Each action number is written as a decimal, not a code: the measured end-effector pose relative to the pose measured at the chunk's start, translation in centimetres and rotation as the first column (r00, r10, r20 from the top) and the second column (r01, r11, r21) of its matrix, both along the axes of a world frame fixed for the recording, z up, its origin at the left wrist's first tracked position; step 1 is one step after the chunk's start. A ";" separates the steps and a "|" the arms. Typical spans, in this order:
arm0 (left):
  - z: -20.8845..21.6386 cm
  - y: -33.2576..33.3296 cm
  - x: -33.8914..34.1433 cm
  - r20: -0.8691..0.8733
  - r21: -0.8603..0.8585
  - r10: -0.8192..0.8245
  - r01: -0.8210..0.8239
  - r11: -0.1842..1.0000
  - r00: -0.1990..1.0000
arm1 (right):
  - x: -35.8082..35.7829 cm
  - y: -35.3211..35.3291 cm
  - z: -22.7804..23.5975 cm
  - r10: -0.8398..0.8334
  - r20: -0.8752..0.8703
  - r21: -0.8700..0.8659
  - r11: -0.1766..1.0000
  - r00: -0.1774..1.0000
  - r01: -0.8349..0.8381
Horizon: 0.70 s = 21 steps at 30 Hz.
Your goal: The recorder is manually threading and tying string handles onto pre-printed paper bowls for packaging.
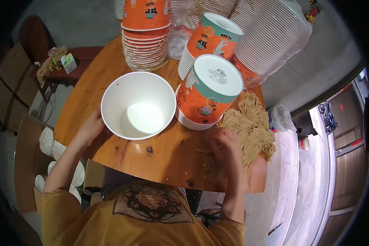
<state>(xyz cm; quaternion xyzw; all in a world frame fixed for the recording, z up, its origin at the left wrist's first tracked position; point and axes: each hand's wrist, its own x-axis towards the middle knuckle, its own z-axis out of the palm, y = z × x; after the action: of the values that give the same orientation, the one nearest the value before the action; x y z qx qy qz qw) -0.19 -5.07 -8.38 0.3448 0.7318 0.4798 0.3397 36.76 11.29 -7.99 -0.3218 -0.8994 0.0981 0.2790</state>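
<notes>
A large paper bucket (138, 104), white inside, is tipped with its mouth toward me. My left hand (91, 128) grips its left side, the fingertips hidden behind the wall. At the left edge of a heap of tan twine (250, 127) is my right hand (226, 144), its fingers curled together. What they pinch, if anything, cannot be made out. Just beyond that hand stands an upside-down stack of orange and green printed buckets (205, 96), its white base on top. A few loose strands (203, 152) lie on the wood beside my right hand.
Another upside-down bucket stack (217, 35) stands behind. Further left, nested orange buckets (146, 45) have twine strands around them. Tall nested white stacks in plastic wrap (270, 37) fill the back right. A carton with white tubs (46, 141) sits left, below the wooden table (123, 158).
</notes>
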 end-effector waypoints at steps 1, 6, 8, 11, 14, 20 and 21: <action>-0.1 -0.1 0.1 -0.096 0.128 0.089 -0.076 0.989 0.991 | -0.5 -0.2 0.4 0.025 -0.016 0.041 0.999 1.000 -0.024; 3.1 -0.8 1.0 -0.141 0.401 0.152 -0.084 0.912 0.978 | -4.7 -4.7 4.3 0.083 -0.235 -0.074 0.992 0.969 -0.103; 5.1 -1.4 2.2 -0.618 0.551 0.264 0.168 0.817 0.741 | -6.5 -6.4 5.5 0.109 -0.331 -0.129 0.979 0.937 -0.160; 7.4 -2.3 5.1 -0.774 0.514 0.159 0.460 0.724 0.613 | -9.7 -8.6 5.9 0.160 -0.510 -0.462 0.778 0.845 -0.426; 8.0 -2.7 6.6 -0.839 0.396 -0.108 0.734 0.551 0.534 | -11.2 -9.7 6.7 0.259 -0.538 -0.565 0.595 0.802 -0.571; 7.8 -3.2 6.5 -0.605 0.417 -0.403 0.705 0.574 0.686 | -11.3 -9.6 6.7 -0.008 -0.542 -0.838 -0.065 0.840 -0.541; 7.8 -3.0 6.7 -0.604 0.416 -0.406 0.706 0.573 0.685 | -11.2 -9.7 6.2 -0.055 -0.539 -0.840 -0.040 0.841 -0.541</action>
<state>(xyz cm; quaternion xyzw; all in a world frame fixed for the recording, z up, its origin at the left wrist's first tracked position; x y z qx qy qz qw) 6.52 -8.05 -0.54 0.7542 0.4348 0.4630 0.1665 25.58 1.64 -1.76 -0.2198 -0.5239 0.8120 0.1335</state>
